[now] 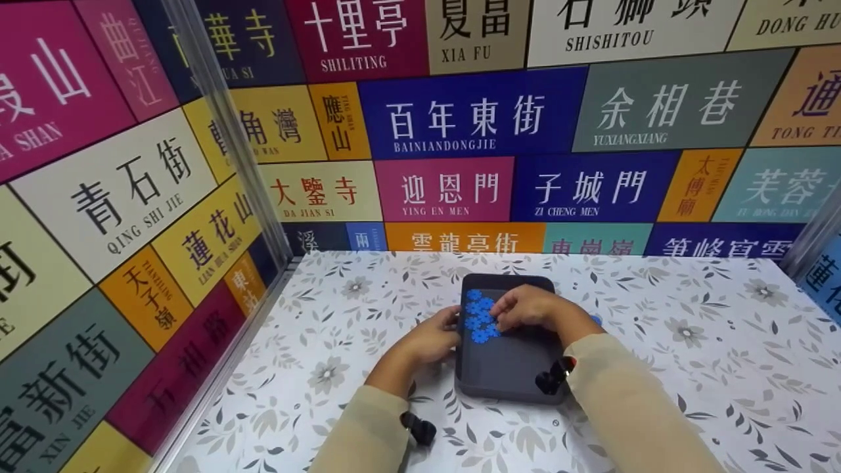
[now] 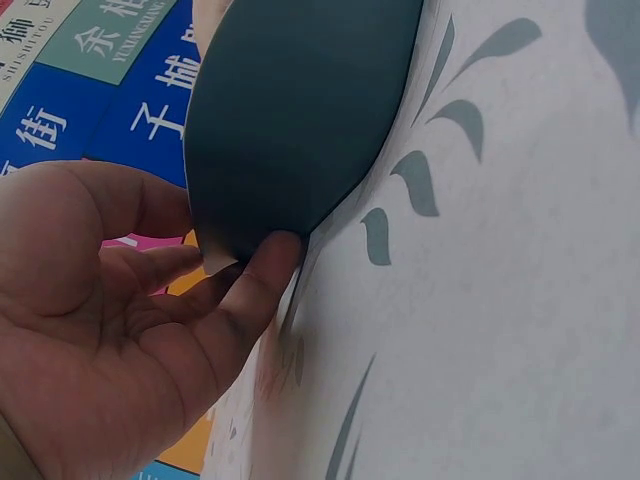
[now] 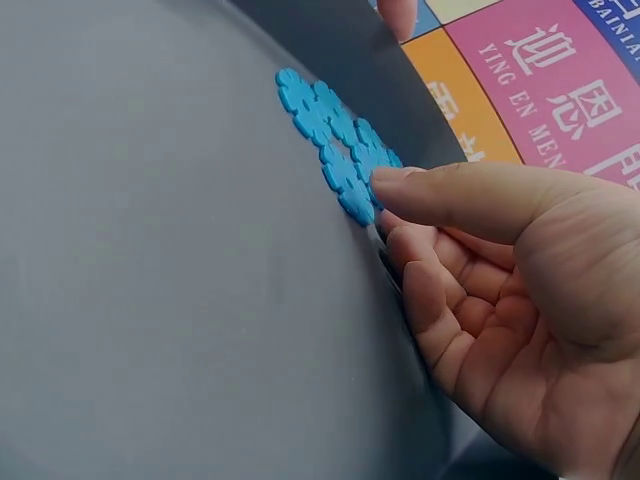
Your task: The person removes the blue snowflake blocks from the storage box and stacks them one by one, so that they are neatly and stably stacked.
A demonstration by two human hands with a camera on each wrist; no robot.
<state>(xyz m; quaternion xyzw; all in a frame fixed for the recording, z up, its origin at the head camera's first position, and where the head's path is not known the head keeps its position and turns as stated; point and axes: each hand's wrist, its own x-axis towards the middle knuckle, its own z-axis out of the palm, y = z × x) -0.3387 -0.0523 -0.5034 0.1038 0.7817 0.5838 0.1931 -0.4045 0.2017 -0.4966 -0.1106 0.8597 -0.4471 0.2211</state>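
A dark grey tray (image 1: 512, 371) lies on the table. Several flat blue snowflake-shaped discs (image 1: 478, 315) are grouped flat in its upper left part. My left hand (image 1: 433, 336) holds the tray's left side; in the left wrist view its fingertips (image 2: 275, 248) lie against the outer wall at a corner. Above the tray floor my right hand (image 1: 529, 307) pinches a blue snowflake disc at the right side of the group. Close up in the right wrist view, the thumb (image 3: 410, 192) is on a blue disc (image 3: 345, 180), and the fingers are curled beneath.
Another bit of blue (image 1: 596, 320) shows on the table beyond the right forearm. A white cloth (image 1: 328, 420) with grey flowers and leaves covers the table. Colourful panels with street names (image 1: 447, 190) stand along the back and left edges.
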